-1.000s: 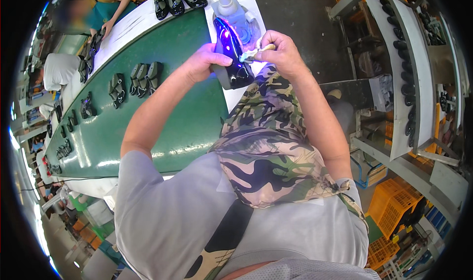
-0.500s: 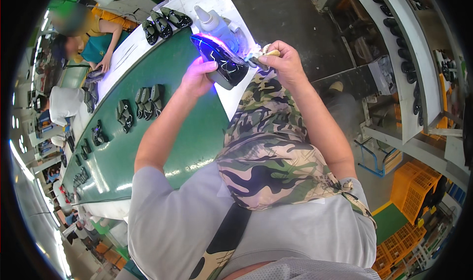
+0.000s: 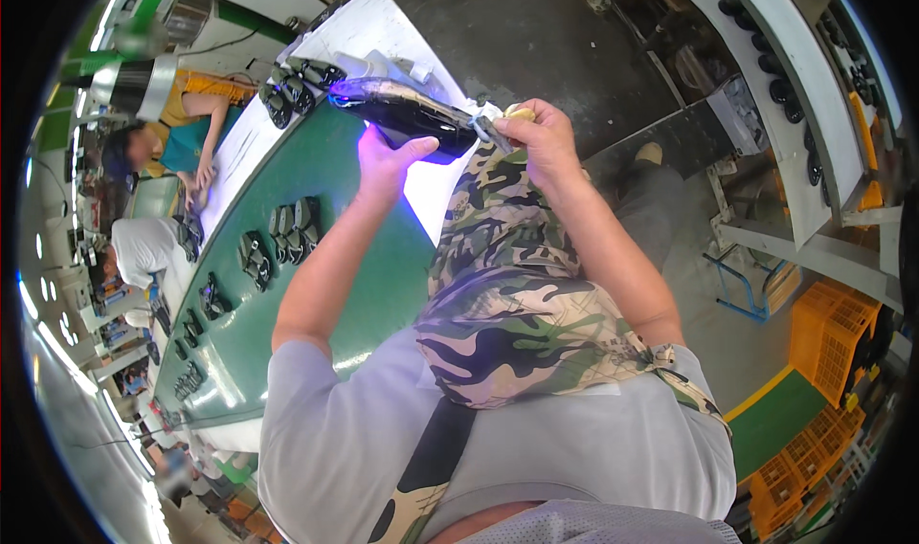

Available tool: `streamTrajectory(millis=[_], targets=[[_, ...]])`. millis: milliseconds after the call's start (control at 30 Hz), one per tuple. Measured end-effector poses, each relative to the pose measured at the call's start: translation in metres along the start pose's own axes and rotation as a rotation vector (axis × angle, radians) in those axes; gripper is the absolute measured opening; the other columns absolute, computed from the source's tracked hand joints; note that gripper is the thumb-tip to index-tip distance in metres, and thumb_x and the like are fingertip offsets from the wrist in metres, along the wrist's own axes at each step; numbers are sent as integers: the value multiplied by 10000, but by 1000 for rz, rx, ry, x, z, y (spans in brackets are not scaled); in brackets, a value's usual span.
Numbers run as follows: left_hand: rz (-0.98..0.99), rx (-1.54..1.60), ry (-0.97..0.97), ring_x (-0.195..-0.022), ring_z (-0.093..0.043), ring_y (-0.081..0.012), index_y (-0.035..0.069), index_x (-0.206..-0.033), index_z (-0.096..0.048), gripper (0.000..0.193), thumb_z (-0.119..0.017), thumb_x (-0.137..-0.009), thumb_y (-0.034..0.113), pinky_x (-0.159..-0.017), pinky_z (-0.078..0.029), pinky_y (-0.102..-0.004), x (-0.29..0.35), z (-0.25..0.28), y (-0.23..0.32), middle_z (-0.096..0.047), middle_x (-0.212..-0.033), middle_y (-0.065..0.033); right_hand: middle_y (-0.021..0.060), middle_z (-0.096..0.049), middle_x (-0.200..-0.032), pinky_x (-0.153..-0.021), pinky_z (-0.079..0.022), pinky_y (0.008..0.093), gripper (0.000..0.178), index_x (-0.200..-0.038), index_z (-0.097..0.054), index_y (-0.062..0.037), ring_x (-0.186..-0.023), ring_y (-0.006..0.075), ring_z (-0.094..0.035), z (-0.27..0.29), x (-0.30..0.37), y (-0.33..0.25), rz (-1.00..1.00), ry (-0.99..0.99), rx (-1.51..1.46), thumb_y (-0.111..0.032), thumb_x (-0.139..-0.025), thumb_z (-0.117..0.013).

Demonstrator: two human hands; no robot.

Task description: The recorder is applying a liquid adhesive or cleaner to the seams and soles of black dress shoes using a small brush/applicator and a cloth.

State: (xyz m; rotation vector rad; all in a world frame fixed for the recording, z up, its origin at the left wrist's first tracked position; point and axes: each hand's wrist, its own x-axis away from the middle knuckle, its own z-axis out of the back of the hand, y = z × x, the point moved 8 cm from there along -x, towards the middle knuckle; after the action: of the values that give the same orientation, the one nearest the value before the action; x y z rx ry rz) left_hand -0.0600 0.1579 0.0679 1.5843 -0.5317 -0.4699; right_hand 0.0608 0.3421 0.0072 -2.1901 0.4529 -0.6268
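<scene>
A glossy black shoe (image 3: 412, 115) lies on its side in my left hand (image 3: 391, 166), whose thumb and fingers close round it from below. Bluish-purple light falls on the shoe and on my fingers. My right hand (image 3: 550, 147) pinches a small pale-yellow piece, perhaps a pad or cloth (image 3: 521, 113), at the shoe's right end. A grey strap-like bit (image 3: 491, 133) sticks out there, by my right fingertips; whether they grip it too I cannot tell. Just behind the shoe, partly hidden by it, is a translucent bottle (image 3: 375, 66).
Black shoes (image 3: 278, 104) stand on the white tabletop (image 3: 359, 22) at the far left. More pairs line the green conveyor surface (image 3: 311, 156). Across it a co-worker's hand (image 3: 205, 171) rests near the edge. Shelves of shoes (image 3: 780, 89) and orange crates (image 3: 833, 333) stand at right.
My left hand has tipped the shoe from a steep slant to nearly level, its left end lower and further left. My right hand has shifted slightly down, still pinching. The view has turned slightly.
</scene>
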Motion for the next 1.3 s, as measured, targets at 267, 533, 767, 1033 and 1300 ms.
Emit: streamTrajectory(millis=[267, 533, 767, 1033, 1300], targets=[[-11, -121, -143, -987, -668, -266, -64, -1241, -486, 615, -798, -713, -15, -858, -579, -379, -16, -82, 25, -640, -1121, -170, 42, -648, -764, -587, -485, 252, 220, -834, -608, -46, -638, 114, -600, 30, -11, -20, 24, 112, -62, 12, -714, -783], [27, -271, -291, -956, -647, -221, -51, -1186, -543, 522, -771, -722, 25, -881, -522, -342, -95, -174, 34, -660, -1083, -140, 1, -609, -753, -543, -420, 241, 196, -857, -596, -75, -626, 92, -561, 170, -17, -38, 112, 386, -454, -62, -763, -767], [-62, -317, -313, -884, -655, -200, -31, -1075, -612, 422, -802, -706, 46, -820, -533, -339, -237, -324, 89, -683, -989, -102, -12, -599, -707, -493, -364, 233, 195, -822, -582, -88, -573, 79, -529, 281, -20, 22, 27, 618, -484, -52, -759, -763], [-576, -933, -372, -876, -701, -246, -11, -1037, -699, 561, -856, -620, 329, -818, -538, -344, -389, -513, 158, -726, -938, -149, -14, -585, -715, -514, -364, 249, 209, -798, -568, -81, -585, 77, -510, 311, -47, 21, 88, 612, -434, -65, -766, -774], [-610, -1344, -355, -980, -682, -270, 68, -1098, -693, 522, -791, -630, 277, -858, -539, -351, -381, -593, 126, -710, -1037, -171, -24, -574, -715, -528, -379, 256, 194, -811, -588, -69, -588, 68, -494, 303, -48, 30, 113, 570, -427, -38, -758, -772]])
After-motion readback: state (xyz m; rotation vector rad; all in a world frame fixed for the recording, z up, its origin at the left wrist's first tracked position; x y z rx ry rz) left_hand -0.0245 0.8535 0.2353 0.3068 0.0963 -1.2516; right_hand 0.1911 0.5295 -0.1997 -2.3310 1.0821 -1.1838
